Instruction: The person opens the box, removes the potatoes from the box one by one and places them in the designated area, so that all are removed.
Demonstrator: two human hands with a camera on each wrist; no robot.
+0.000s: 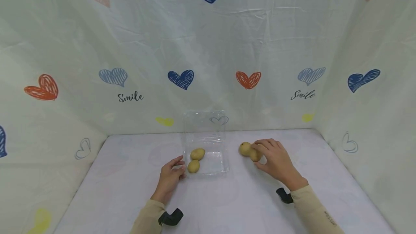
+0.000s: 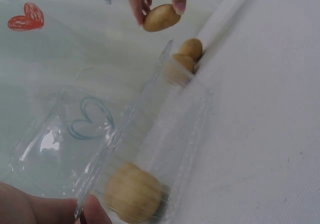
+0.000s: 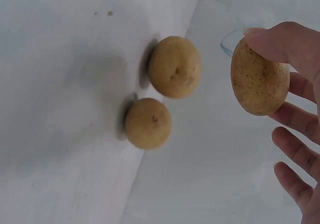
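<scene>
A clear plastic clamshell box (image 1: 208, 173) sits on the table with its lid (image 1: 203, 124) raised at the back. Inside, along its left side, lie two potatoes, one farther back (image 1: 197, 154) and one nearer (image 1: 193, 166). My left hand (image 1: 170, 178) pinches the box's edge between thumb and finger, as the left wrist view shows. To the right of the box, my right hand (image 1: 276, 158) holds a potato (image 3: 260, 79) by thumb and fingertips, above the table. Beneath it, two more potatoes, a larger one (image 3: 175, 67) and a smaller one (image 3: 148, 124), rest close together.
A white cloth (image 1: 130, 176) covers the table. Pale sheeting (image 1: 208, 46) printed with hearts and "Smile" stands behind and on both sides. Dark camera mounts hang at the left wrist (image 1: 171, 217) and the right wrist (image 1: 284, 195).
</scene>
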